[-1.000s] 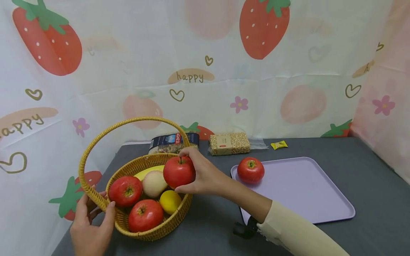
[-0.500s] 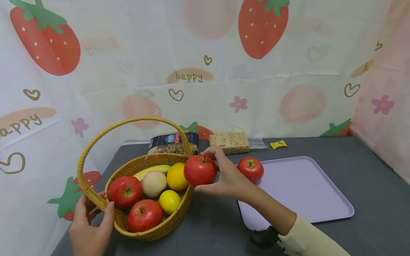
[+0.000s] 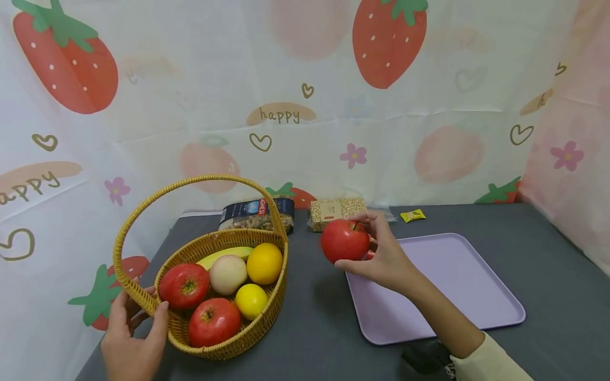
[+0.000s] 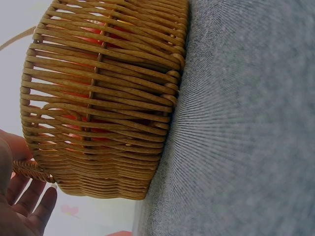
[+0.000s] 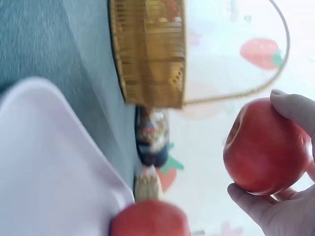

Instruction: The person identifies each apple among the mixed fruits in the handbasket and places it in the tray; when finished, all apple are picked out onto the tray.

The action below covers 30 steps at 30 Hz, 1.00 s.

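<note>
My right hand (image 3: 386, 259) grips a red apple (image 3: 345, 241) between thumb and fingers, held up over the left edge of the lilac tray (image 3: 457, 286). A second red apple (image 5: 150, 220) sits on the tray's far left corner, mostly hidden behind my hand in the head view. At the left, my left hand (image 3: 135, 333) holds the wicker basket (image 3: 224, 349) where its arched handle (image 3: 143, 203) meets the rim. Inside the basket lie two red apples (image 3: 214, 321), a pale round fruit (image 3: 228, 274), a banana (image 3: 224, 256), an orange (image 3: 264, 263) and a yellow lemon (image 3: 251, 301).
Along the back of the dark grey table (image 3: 305, 338) lie a dark AGNESI pasta bag (image 3: 257, 211), a pack of pale grains (image 3: 333, 209) and a small yellow wrapper (image 3: 412, 215). A strawberry-print curtain (image 3: 305, 63) hangs right behind them.
The right hand has carried the apple rightward, from over the basket to the tray's left edge, uncovering the orange. The left hand keeps its place on the basket.
</note>
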Available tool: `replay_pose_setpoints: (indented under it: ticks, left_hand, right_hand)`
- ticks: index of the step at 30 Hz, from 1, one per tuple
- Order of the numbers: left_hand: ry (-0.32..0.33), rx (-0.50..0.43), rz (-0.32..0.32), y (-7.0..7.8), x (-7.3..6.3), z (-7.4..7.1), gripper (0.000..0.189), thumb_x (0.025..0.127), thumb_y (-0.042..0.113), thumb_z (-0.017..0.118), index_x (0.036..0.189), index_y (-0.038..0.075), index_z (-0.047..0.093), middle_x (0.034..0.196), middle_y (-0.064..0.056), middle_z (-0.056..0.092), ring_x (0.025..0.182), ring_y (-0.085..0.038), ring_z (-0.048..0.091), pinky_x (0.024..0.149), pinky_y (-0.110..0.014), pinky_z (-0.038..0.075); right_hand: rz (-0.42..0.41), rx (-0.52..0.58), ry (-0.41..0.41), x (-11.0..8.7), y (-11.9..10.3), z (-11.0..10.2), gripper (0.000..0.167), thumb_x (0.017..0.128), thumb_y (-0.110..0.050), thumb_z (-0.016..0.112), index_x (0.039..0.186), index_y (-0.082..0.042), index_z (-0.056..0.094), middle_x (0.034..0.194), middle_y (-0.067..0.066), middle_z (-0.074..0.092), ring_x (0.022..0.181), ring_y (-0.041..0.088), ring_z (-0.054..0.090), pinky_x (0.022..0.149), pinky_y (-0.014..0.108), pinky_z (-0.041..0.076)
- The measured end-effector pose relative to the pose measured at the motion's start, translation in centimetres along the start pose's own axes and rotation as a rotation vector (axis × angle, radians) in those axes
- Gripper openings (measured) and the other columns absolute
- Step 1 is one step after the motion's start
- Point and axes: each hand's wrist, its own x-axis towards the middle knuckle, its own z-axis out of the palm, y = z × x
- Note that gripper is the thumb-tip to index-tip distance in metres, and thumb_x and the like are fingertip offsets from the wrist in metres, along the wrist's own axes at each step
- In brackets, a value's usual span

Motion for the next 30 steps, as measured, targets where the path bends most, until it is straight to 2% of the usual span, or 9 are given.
replay_pose_setpoints:
  ticks: [6,12,14,20,25,30]
  left_hand:
    - [-0.007,0.013,-0.009,-0.1,-0.1,0.0,0.062,0.088,0.01,0.077,0.144,0.004,0.049,0.119,-0.013,0.065,0.095,0.003,0.051,0.078,-0.001,0.04]
    - [-0.01,0.015,-0.016,-0.2,0.0,0.1,0.062,0.089,0.012,0.077,0.144,0.005,0.049,0.119,-0.013,0.065,0.095,0.002,0.052,0.078,-0.001,0.04]
    - [-0.004,0.014,-0.015,-0.2,0.0,0.1,0.062,0.089,0.011,0.077,0.144,0.005,0.049,0.119,-0.012,0.065,0.095,0.002,0.052,0.078,-0.002,0.04]
    - [0.003,0.01,-0.006,-0.1,0.0,0.0,0.062,0.088,0.011,0.077,0.143,0.005,0.05,0.118,-0.013,0.066,0.094,0.003,0.051,0.077,-0.001,0.04]
    - [-0.002,0.022,-0.01,-0.1,0.0,0.0,0.061,0.089,0.011,0.077,0.143,0.005,0.05,0.119,-0.013,0.066,0.095,0.002,0.051,0.077,-0.001,0.04]
    - [-0.003,0.027,-0.006,-0.2,0.1,0.0,0.061,0.089,0.012,0.077,0.143,0.005,0.05,0.119,-0.013,0.065,0.095,0.001,0.052,0.077,-0.001,0.04]
  right_hand:
    - [0.008,-0.048,0.068,-0.4,0.7,-2.6,0.082,0.073,-0.003,0.088,0.134,-0.008,0.033,0.134,0.006,0.048,0.122,0.029,0.05,0.089,0.049,0.054]
    - [0.027,-0.127,0.11,-0.8,1.6,-5.1,0.078,0.077,-0.001,0.084,0.134,-0.004,0.03,0.131,0.011,0.048,0.12,0.031,0.05,0.084,0.036,0.056]
    - [0.028,-0.167,0.124,-0.8,1.9,-5.8,0.078,0.078,-0.001,0.084,0.133,-0.002,0.029,0.13,0.015,0.048,0.12,0.034,0.049,0.083,0.04,0.056]
    - [0.08,-0.333,0.172,-0.9,2.9,-7.7,0.08,0.076,0.0,0.084,0.133,0.002,0.028,0.129,0.026,0.045,0.12,0.047,0.046,0.084,0.063,0.053]
    - [0.163,-0.424,0.182,-1.1,4.1,-9.0,0.078,0.075,0.001,0.083,0.13,0.004,0.027,0.128,0.029,0.042,0.117,0.051,0.045,0.084,0.065,0.051]
    - [0.248,-0.493,0.107,-1.1,5.4,-9.4,0.079,0.075,-0.002,0.083,0.13,0.007,0.028,0.127,0.03,0.039,0.117,0.052,0.043,0.083,0.063,0.053]
